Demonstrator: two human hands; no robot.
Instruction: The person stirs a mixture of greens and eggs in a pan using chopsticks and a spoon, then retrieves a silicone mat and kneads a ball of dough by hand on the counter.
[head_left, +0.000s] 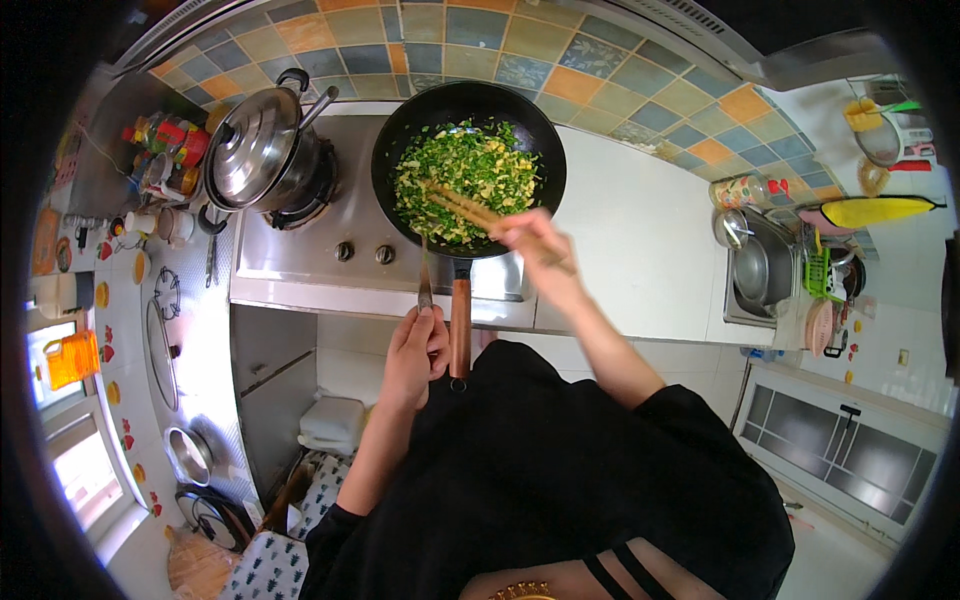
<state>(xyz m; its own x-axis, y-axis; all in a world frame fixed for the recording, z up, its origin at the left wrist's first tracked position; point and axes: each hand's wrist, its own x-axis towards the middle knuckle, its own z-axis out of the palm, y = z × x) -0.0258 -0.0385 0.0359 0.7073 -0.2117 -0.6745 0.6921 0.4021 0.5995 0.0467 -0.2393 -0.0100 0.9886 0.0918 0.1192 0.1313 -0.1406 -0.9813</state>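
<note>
A black wok (390, 150) with a wooden handle (460, 322) sits on the right side of the steel gas stove (352, 187). Chopped greens mixed with yellow bits, which look like egg, (472, 169) fill its bottom. My right hand (541, 244), slightly blurred, grips wooden chopsticks (465, 206) whose tips are in the greens. Just left of the wok handle, my left hand (420, 341) is closed around the thin metal handle of a utensil (425, 281). That utensil reaches over the wok's near rim, and its far end is hidden among the greens.
A lidded steel pot (259, 154) stands on the left burner, with a ladle handle (321, 105) sticking up. Bottles and jars (169, 157) crowd the left corner. A white countertop (630, 232) runs right to a steel sink (750, 315) holding a metal basin (751, 270).
</note>
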